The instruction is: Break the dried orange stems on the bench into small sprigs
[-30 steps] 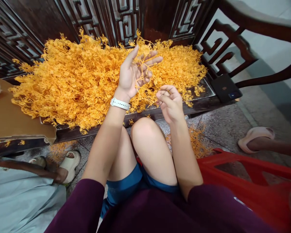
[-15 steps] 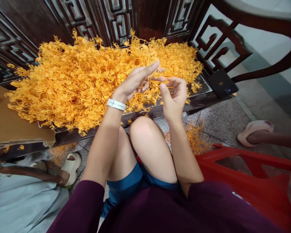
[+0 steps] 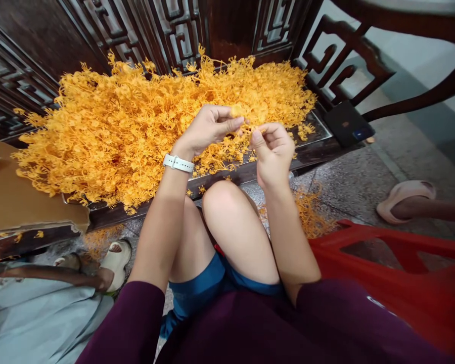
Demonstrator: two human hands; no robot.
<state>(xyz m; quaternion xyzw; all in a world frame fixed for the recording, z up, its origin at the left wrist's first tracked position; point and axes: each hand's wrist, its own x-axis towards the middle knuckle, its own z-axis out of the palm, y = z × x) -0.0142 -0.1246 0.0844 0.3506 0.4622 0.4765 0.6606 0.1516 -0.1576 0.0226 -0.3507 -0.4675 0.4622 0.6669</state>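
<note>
A large heap of orange-yellow stringy pieces with small flower-like ends (image 3: 136, 131), perhaps plastic, covers the dark wooden bench (image 3: 311, 151). Above the heap's front right part, my left hand (image 3: 208, 129), with a pale watch band (image 3: 178, 163) at the wrist, pinches one orange-yellow piece (image 3: 237, 111) between thumb and fingers. Close beside it, my right hand (image 3: 275, 151) is closed, thumb against forefinger, on a thin orange-yellow part at the same spot. Whether both hands grip one single piece is hard to make out against the heap.
A dark phone or tablet (image 3: 347, 124) lies at the bench's right end, by the carved armrest (image 3: 341, 55). Cardboard (image 3: 34, 189) is at the left. Orange scraps (image 3: 313, 212) litter the floor beside a red plastic stool (image 3: 387, 263). Other people's sandalled feet (image 3: 116, 265) show on both sides.
My left hand has gone from loosely spread fingers to a pinch on an orange-yellow piece. My right thumb and forefinger have closed together near it. The view has shifted slightly.
</note>
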